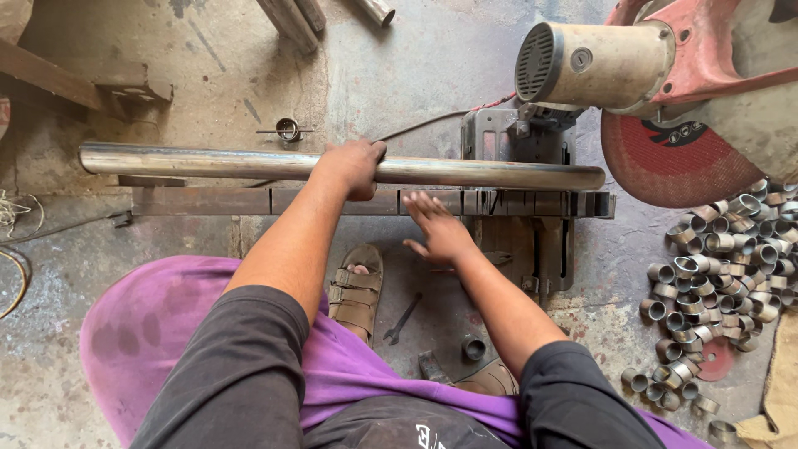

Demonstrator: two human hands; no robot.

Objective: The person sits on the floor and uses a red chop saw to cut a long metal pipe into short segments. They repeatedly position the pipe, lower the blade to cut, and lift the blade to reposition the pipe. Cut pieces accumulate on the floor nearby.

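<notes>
Right of saw (532,208) | cut rings (723,274) heaped | spanner (403,320) underfoot

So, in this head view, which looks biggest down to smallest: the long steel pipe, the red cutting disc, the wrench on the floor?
1. Long steel pipe
2. Red cutting disc, partly hidden by the saw's guard
3. Wrench, clearly smallest

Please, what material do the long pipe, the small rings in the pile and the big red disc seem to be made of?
Long pipe: apparently bare steel, grey with a dull sheen.
Small rings: likely the same metal, shiny, thin-walled.
Big red disc: probably an abrasive cutting wheel, matte and grainy, not metal.
</notes>
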